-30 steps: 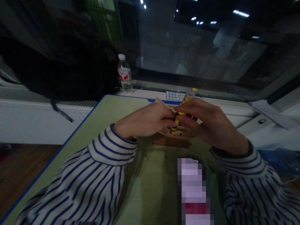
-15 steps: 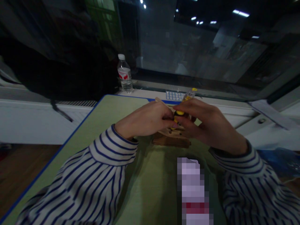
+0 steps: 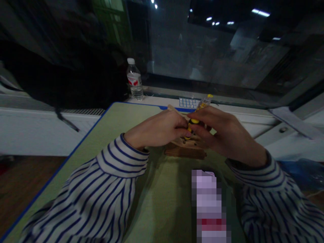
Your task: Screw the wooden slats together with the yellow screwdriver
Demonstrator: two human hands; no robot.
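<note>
My left hand (image 3: 158, 130) and my right hand (image 3: 222, 131) meet over the far middle of a green mat (image 3: 121, 125). Both have their fingers pinched round a small yellow and black part (image 3: 190, 126) held between them. Just under the hands lies a wooden assembly (image 3: 186, 148) of light slats on a darker base board. A light wooden stick (image 3: 174, 109) pokes out behind my left hand. A clear packet with yellow pieces (image 3: 204, 103) stands out above my right hand. Striped sleeves cover both forearms.
A water bottle (image 3: 134, 81) stands on the white ledge beyond the mat's far left corner. A small blue grid object (image 3: 187, 102) lies on that ledge. A blurred-out item (image 3: 211, 206) sits on the mat near me. Dark glass rises behind.
Both hands stay pinched on the yellow and black part; the fingers have shifted a little and the part now shows lower between them.
</note>
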